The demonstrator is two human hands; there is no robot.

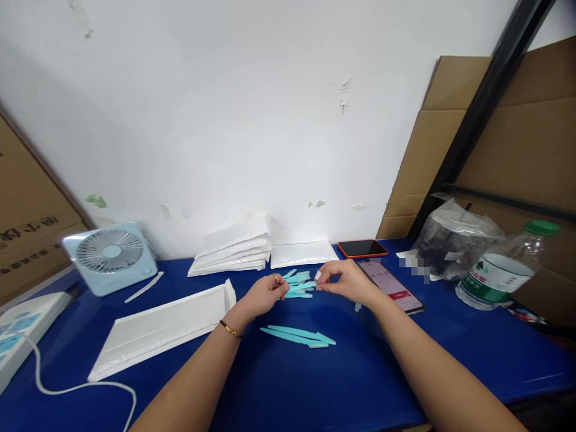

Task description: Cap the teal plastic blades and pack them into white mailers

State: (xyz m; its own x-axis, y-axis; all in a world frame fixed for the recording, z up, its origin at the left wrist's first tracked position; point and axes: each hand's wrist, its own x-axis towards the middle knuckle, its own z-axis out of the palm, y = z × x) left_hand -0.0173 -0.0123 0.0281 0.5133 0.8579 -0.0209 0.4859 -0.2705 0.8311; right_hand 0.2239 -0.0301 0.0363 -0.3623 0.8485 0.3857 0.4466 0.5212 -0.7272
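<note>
My left hand (pixel 264 296) is closed in a pinch on the handle end of a teal eyebrow razor (pixel 302 286). My right hand (pixel 345 283) pinches the other end of that razor, around its blade end; the fingertips cover what exactly they grip. Several more teal razors (pixel 302 294) lie in a loose pile just under and behind the held one, partly hidden by it and by my left fingers. Nearer to me, two teal razors (pixel 294 335) rest side by side on the blue table (pixel 288 390), apart from both hands.
A white padded envelope (pixel 164 330) lies at left, with a stack of envelopes (pixel 236 249) against the wall. A small blue fan (pixel 112 255) and a power strip (pixel 22 330) with a cable stand farther left. Two phones (pixel 362 248), a plastic bag (pixel 452 237) and a bottle (pixel 499 270) occupy the right.
</note>
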